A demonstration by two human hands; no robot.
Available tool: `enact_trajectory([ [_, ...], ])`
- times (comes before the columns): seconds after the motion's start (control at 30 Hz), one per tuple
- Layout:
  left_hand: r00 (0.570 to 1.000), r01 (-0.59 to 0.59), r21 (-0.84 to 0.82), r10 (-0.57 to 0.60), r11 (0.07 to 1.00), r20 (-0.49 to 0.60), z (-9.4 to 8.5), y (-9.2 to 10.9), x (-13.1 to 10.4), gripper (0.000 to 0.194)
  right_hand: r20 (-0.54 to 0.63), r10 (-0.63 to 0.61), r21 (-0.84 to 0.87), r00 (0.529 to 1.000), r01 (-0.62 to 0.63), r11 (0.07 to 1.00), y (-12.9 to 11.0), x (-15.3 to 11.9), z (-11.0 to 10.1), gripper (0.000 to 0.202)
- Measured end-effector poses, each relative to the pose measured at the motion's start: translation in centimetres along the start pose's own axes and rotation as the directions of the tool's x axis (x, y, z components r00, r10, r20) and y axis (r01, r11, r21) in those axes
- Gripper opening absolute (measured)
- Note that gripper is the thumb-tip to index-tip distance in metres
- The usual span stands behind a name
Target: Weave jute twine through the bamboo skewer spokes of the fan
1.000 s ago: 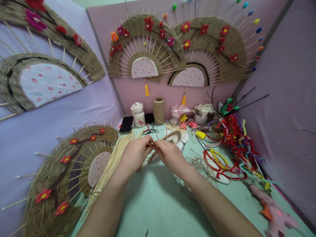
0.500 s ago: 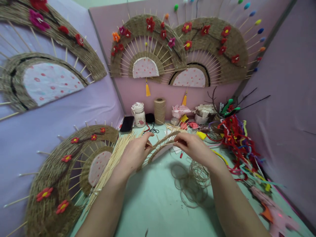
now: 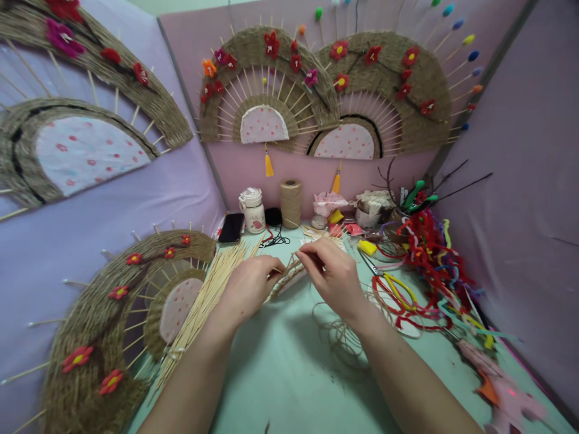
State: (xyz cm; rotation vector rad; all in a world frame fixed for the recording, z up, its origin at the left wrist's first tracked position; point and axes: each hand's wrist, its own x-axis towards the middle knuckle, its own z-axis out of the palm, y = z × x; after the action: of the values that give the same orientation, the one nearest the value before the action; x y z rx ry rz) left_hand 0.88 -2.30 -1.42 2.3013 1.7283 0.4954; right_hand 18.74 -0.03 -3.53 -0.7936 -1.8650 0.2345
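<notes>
A small half-round fan frame of sticks and woven twine [image 3: 292, 278] is tilted up just above the table, partly hidden behind my fingers. My left hand [image 3: 254, 284] is closed on its left side, thumb and fingertips together. My right hand [image 3: 333, 274] pinches a thin strand of twine at the frame's upper edge. Beneath my right wrist lies a loose tangle of twine [image 3: 341, 337] on the pale green table. A bundle of thin bamboo sticks [image 3: 203, 289] runs alongside my left forearm.
Yellow-handled scissors [image 3: 398, 290] and a heap of coloured pipe cleaners [image 3: 436, 259] lie to the right. At the back stand a white bottle [image 3: 252, 211] and a twine spool [image 3: 291, 204], near a phone [image 3: 231, 228]. A large flowered fan [image 3: 104, 319] leans at left.
My right hand has moved left and turned, with its fingertips now at the frame's upper edge. The scissors have come into sight beside it. My left hand has stayed nearly in place.
</notes>
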Motion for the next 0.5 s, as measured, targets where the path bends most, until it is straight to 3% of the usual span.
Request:
enact_trajectory([
  [0.17, 1.000, -0.001, 0.028, 0.001, 1.000, 0.002, 0.12, 0.39, -0.12, 0.022, -0.044, 0.004, -0.018, 0.999, -0.005, 1.000, 0.14, 0.35, 0.28, 0.008],
  [0.37, 1.000, 0.026, -0.035, -0.026, 0.999, 0.000, 0.10, 0.79, -0.12, 0.020, 0.025, -0.056, -0.031, 0.998, 0.057, 0.998, 0.16, 0.20, 0.21, 0.010],
  [0.5, 1.000, 0.016, -0.031, -0.016, 0.999, 0.007, 0.09, 0.81, -0.06, 0.019, 0.018, -0.005, -0.139, 1.000, 0.007, 0.990, 0.22, 0.25, 0.05, 0.012],
])
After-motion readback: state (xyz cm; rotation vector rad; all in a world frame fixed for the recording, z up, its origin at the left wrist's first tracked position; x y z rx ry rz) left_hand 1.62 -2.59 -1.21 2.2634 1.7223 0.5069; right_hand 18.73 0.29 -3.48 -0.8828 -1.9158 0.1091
